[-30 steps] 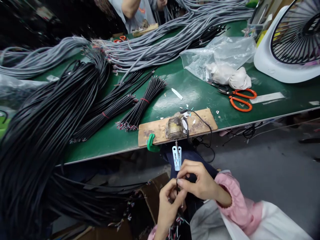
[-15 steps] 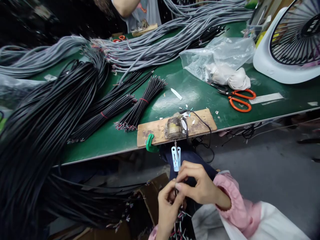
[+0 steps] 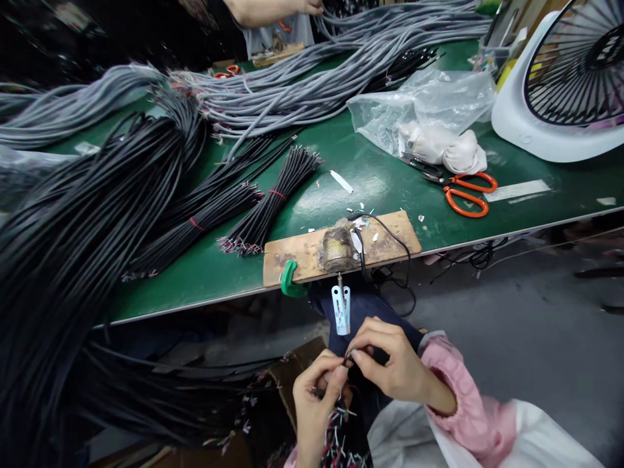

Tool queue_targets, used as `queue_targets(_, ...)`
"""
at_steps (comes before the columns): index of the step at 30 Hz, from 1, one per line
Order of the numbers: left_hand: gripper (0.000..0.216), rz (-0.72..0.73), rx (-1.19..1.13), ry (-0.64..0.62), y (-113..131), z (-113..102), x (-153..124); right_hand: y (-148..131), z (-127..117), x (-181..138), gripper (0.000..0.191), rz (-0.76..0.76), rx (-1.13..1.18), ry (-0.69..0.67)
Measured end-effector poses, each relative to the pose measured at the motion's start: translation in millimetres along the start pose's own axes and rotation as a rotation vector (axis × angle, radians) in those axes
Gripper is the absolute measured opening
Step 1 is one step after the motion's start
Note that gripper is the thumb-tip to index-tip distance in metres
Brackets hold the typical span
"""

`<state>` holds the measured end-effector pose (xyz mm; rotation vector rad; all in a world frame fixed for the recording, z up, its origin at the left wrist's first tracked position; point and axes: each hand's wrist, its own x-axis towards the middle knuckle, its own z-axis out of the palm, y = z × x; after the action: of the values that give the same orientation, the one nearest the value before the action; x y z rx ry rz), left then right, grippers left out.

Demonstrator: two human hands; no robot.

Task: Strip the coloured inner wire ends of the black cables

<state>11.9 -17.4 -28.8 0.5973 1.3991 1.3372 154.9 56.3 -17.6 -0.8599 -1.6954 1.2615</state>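
Both of my hands meet over my lap, below the table edge. My left hand (image 3: 319,396) pinches a thin black cable (image 3: 346,361) near its end. The fingertips of my right hand (image 3: 387,357) are closed on the tip of that same cable, whose fine wires are too small to make out. Under my left hand hang several more cable ends (image 3: 338,435) with red, white and green wires. Just above my hands a light blue clothespin-like clip (image 3: 341,311) sticks out on a metal shaft from a small motor (image 3: 336,249), which is fixed on a wooden board (image 3: 292,255).
A green clamp (image 3: 291,279) grips the board at the table edge. Black cable bundles (image 3: 273,201) and grey cables (image 3: 292,97) cover the left and back. Orange-handled scissors (image 3: 468,192), a plastic bag (image 3: 419,104) and a fan (image 3: 546,84) lie rightward. A co-worker's arm (image 3: 273,10) shows behind.
My hands have drawn slightly apart and turned, the left shifting left, so the cable end between them shows more. The co-worker's arm has reached to the right over the grey cables.
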Motion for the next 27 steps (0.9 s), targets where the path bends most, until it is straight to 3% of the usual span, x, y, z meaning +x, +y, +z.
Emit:
queue_targets(7,0.025,-0.009,0.003,-0.053,0.3,-0.6,-1.2,2.6,1.2,0.4,0.014,0.044,0.014,0.149)
queue_targets(11,0.025,0.016,0.009,0.021,1.8,4.4,-3.3,-1.2,-1.8,1.1,0.012,0.001,0.005,0.085)
queue_targets(19,0.028,0.018,0.02,-0.007,4.0,4.5,-3.0,1.0,0.8,0.0,0.013,-0.025,-0.016,0.086)
queue_targets(24,0.03,0.016,0.044,-0.019,5.6,4.3,-1.1,2.9,-3.4,1.5,0.008,0.033,0.162,0.018)
queue_targets(27,0.036,-0.021,0.087,-0.09,8.9,2.8,3.6,2.4,-4.2,3.1,0.013,0.038,0.172,-0.015)
